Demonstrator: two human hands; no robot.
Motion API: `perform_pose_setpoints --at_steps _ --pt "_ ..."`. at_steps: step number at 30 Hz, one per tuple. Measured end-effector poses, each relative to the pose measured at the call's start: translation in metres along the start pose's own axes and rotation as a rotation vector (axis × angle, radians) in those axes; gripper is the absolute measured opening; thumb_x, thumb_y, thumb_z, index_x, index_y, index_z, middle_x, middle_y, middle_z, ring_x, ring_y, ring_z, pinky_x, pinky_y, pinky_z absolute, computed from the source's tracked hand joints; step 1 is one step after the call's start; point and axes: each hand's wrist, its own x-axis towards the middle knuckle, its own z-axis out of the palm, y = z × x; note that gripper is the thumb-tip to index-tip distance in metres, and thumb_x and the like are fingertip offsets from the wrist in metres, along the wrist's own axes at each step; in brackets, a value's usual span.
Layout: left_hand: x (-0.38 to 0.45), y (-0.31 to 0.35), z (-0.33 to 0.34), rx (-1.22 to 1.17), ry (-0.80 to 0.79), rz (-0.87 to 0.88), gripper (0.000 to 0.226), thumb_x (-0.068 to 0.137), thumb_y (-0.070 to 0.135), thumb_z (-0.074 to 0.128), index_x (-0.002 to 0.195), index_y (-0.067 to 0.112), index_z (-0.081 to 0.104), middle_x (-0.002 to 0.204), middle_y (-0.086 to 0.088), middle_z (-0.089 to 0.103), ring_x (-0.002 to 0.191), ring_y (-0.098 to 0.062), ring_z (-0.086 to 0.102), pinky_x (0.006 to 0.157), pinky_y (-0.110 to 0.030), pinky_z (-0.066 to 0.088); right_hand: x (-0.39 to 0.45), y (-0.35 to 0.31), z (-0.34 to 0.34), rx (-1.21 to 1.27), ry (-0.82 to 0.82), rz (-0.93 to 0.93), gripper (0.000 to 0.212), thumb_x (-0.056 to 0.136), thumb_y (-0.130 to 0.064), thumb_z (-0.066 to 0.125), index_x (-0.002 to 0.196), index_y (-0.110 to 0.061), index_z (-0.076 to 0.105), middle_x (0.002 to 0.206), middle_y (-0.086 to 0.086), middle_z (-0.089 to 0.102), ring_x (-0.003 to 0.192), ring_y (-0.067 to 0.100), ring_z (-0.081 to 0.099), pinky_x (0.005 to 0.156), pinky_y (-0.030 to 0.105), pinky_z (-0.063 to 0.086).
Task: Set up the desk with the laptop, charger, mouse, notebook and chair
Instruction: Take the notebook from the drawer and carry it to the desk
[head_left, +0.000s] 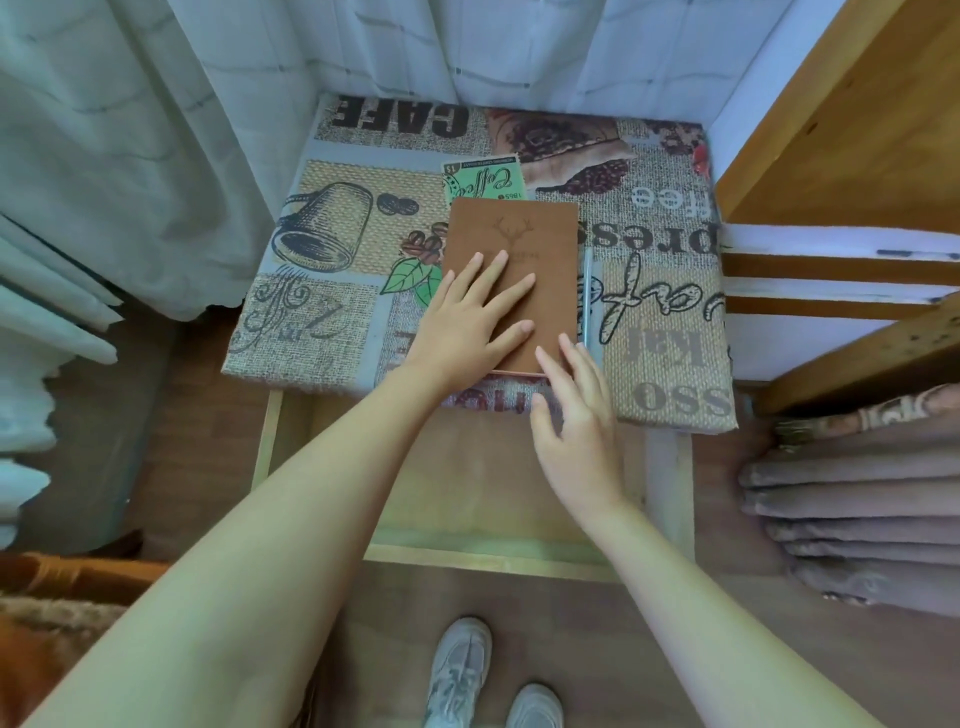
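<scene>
A brown notebook (524, 244) with a deer emblem lies flat in the middle of the small desk (332, 291), which is covered by a coffee-print cloth. My left hand (472, 317) rests palm down on the notebook's near half, fingers spread. My right hand (576, 415) hovers at the notebook's near right corner, fingers apart, fingertips at its edge. A thin silver pen (587, 296) lies along the notebook's right side. No laptop, charger, mouse or chair is in view.
White curtains (156, 156) hang behind and to the left of the desk. A wooden shelf unit (841, 156) stands at the right, with folded brown fabric (857, 499) on a lower shelf. My shoes (462, 670) stand on the wooden floor below.
</scene>
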Motion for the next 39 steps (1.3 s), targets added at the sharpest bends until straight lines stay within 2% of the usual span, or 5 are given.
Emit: perform_pose_setpoints --at_steps 10,16,21,24,39 --pt "-0.009 0.001 0.000 0.020 -0.031 0.014 0.052 0.100 0.052 0.029 0.149 0.040 0.020 0.162 0.001 0.006 0.148 -0.021 -0.001 0.119 -0.039 -0.001 -0.077 -0.005 0.019 -0.215 -0.173 -0.380 0.056 0.084 -0.037 0.063 0.132 -0.010 0.052 0.146 0.011 0.042 0.139 0.025 0.033 0.115 0.049 0.023" --pt "-0.020 0.001 0.005 0.005 0.014 0.047 0.046 0.102 0.044 0.028 0.148 0.038 0.027 0.161 0.000 0.013 0.148 -0.021 0.005 0.119 -0.038 0.004 -0.126 0.009 0.033 -0.262 -0.319 -0.376 0.055 0.087 -0.041 0.059 0.133 -0.013 0.051 0.146 0.010 0.042 0.133 0.025 0.041 0.113 0.048 0.028" --pt "-0.023 -0.001 0.006 0.002 0.018 0.064 0.045 0.103 0.042 0.027 0.148 0.038 0.026 0.161 0.000 0.013 0.148 -0.021 0.005 0.119 -0.037 0.004 -0.130 0.019 0.044 -0.392 -0.307 -0.379 0.047 0.087 -0.041 0.056 0.130 -0.021 0.054 0.133 0.006 0.055 0.090 0.022 0.065 0.075 0.036 0.056" --pt "-0.024 -0.002 0.007 0.014 0.021 0.067 0.045 0.103 0.042 0.026 0.148 0.038 0.025 0.161 0.000 0.012 0.148 -0.020 0.005 0.119 -0.037 0.004 -0.129 0.025 0.048 -0.433 -0.306 -0.445 0.043 0.089 -0.038 0.054 0.129 -0.023 0.053 0.122 0.004 0.062 0.067 0.019 0.066 0.048 0.032 0.053" --pt "-0.026 -0.001 0.009 0.047 0.033 0.063 0.046 0.103 0.042 0.023 0.149 0.039 0.021 0.161 0.001 0.011 0.148 -0.019 0.003 0.118 -0.037 0.002 -0.106 0.014 0.039 -0.487 -0.296 -0.638 0.048 0.078 -0.011 0.061 0.121 -0.032 0.056 0.117 -0.001 0.064 0.053 0.017 0.055 0.036 0.028 0.043"
